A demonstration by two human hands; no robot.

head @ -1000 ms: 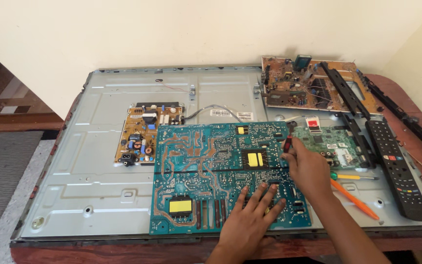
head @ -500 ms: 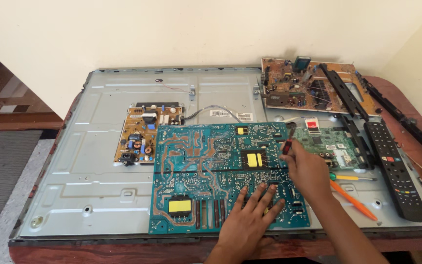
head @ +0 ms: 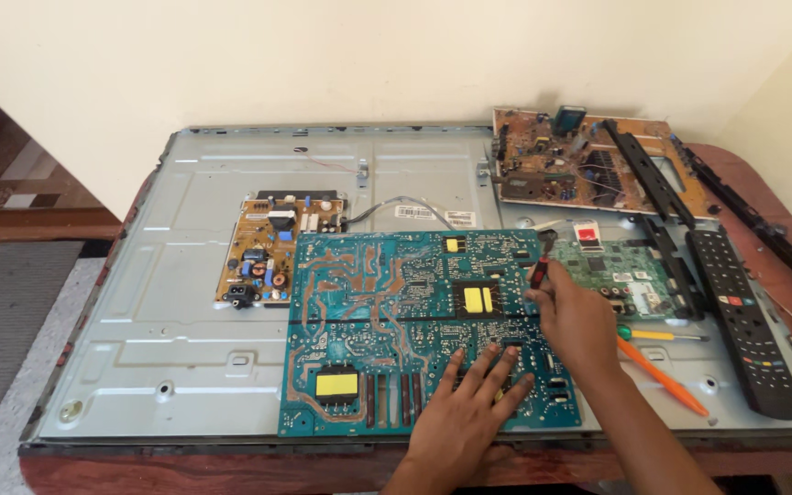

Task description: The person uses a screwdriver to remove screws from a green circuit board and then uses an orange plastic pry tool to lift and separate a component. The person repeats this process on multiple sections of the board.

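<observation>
Against a plain cream wall, a reddish wooden counter (head: pixel 744 165) carries a grey metal panel (head: pixel 176 302). On this panel lies a big teal circuit board (head: pixel 387 312). The left hand (head: pixel 465 412) presses flat on the board's lower right part, fingers spread wide. The right hand (head: pixel 575 316), at the board's right edge, pinches a small red-handled tool (head: pixel 539 271). Since a second ago, almost nothing has moved, so the work stays at this same spot.

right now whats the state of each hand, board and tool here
left hand: flat, fingers spread on the teal board
right hand: closed on a small red tool
red tool: upright, tip at the teal board's right edge
teal board: loose, solder side up on the panel
yellow board: flat on the panel
remote: face up
orange screwdriver: lying free
</observation>
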